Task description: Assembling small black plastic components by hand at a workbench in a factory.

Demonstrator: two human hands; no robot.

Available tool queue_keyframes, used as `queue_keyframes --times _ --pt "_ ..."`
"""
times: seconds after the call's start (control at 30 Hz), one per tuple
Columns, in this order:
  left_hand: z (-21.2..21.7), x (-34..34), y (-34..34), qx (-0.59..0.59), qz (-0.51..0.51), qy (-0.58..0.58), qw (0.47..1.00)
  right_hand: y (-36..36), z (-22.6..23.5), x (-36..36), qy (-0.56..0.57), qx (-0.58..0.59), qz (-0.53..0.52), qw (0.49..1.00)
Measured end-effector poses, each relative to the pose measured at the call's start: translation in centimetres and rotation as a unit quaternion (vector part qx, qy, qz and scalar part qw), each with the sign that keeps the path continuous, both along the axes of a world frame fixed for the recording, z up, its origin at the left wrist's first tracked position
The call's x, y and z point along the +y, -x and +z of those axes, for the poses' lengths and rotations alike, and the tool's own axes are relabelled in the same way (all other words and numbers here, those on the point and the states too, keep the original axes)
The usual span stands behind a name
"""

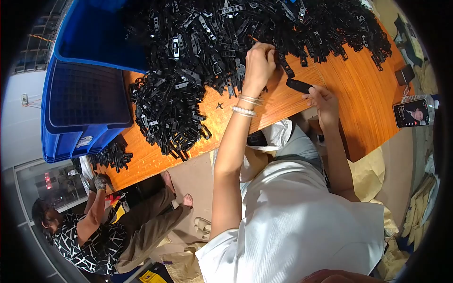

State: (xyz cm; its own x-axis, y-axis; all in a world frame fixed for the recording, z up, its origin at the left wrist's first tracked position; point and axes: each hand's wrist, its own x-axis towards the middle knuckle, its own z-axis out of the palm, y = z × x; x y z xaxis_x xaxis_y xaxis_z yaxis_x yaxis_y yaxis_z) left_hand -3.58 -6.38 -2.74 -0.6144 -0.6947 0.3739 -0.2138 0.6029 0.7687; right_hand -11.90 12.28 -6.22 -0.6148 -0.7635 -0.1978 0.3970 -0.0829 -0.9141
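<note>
A large heap of small black plastic clip-like parts [188, 52] covers the far side of the wooden table [368, 104]. My left hand [258, 63] reaches over the near edge of this heap, its fingers curled together among the parts. What they pinch, if anything, is hidden. Nearer the table's front edge, my right hand [324, 104] pinches one end of a flat, elongated black plastic piece [299, 86] between thumb and fingers. The piece points up and left, its far end close to another black part [286, 66] at the edge of the heap.
A blue plastic crate [87, 94] stands left of the heap. A phone [411, 113] with a lit screen and a small dark box [404, 74] lie at the right. Another person [94, 226] with a gloved hand sits at the left end, beside a smaller black pile [113, 155].
</note>
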Motion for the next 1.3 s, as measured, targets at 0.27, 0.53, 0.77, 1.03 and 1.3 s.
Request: queue_keyframes --times 0.27,0.53,0.77,1.03,1.3 --pt "-0.6 -1.9 3.7 -0.146 0.108 0.168 0.969 -0.2 0.3 -0.4 -0.021 0.015 -0.009 1.000" --pt "-0.8 0.9 1.5 -0.218 0.060 0.134 0.965 0.0 0.7 -0.6 -0.029 0.030 0.006 0.999" --pt "0.4 -0.5 0.2 -0.139 0.101 0.042 0.984 -0.3 0.5 -0.6 -0.003 0.047 0.003 0.999" --pt "0.9 -2.8 3.4 -0.151 0.017 0.190 0.970 -0.4 0.1 -0.4 -0.013 0.053 0.000 0.998" --pt "0.5 -1.9 3.8 -0.164 -0.074 0.104 0.978 -0.3 -0.1 -0.3 -0.008 0.043 -0.001 0.999"
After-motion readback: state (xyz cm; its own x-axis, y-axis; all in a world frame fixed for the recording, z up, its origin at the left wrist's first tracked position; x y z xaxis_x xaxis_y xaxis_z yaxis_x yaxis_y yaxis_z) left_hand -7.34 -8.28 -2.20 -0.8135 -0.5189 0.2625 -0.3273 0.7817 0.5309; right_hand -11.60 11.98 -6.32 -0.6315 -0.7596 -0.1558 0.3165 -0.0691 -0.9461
